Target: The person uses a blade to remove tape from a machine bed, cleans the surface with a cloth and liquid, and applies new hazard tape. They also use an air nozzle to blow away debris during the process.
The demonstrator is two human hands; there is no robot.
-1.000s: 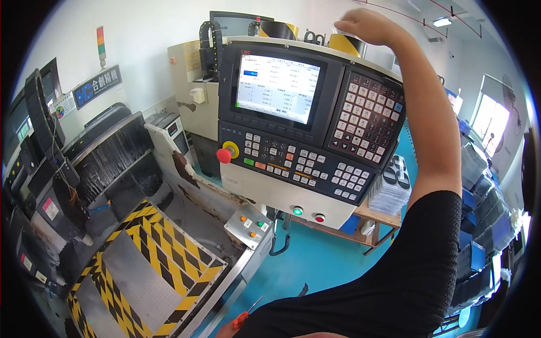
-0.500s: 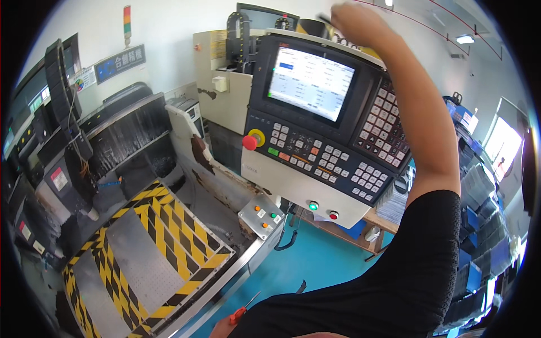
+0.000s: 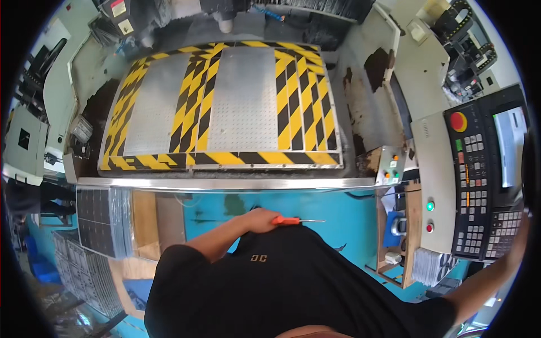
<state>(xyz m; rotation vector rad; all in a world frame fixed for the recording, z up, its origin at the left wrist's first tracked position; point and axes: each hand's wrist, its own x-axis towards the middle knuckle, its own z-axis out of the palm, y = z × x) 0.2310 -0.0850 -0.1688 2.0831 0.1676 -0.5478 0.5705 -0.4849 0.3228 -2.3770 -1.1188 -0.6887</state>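
Observation:
In front of my chest, my left hand (image 3: 261, 220) is closed around the orange handle of a screwdriver (image 3: 287, 221). Its thin metal shaft points to the right. My right forearm (image 3: 490, 284) reaches up along the right side toward the far edge of a machine control panel (image 3: 470, 169). My right hand (image 3: 526, 213) is mostly lost in the dark rim there, so its fingers and anything in them are hidden. The panel carries a lit screen (image 3: 508, 147), rows of keys and a red emergency stop button (image 3: 458, 122).
Ahead lies a metal machine bed cover (image 3: 242, 101) with yellow-black stripes, behind a metal front rail (image 3: 225, 183). A small button box (image 3: 390, 165) sits at its right corner. Wooden shelving (image 3: 412, 231) stands below the panel. Stacked grey panels (image 3: 96, 222) stand at the left.
My view has swung left and down, from the control panel to the striped cover and my chest. The left hand with the screwdriver is now fully visible; the right hand has shifted to the right rim.

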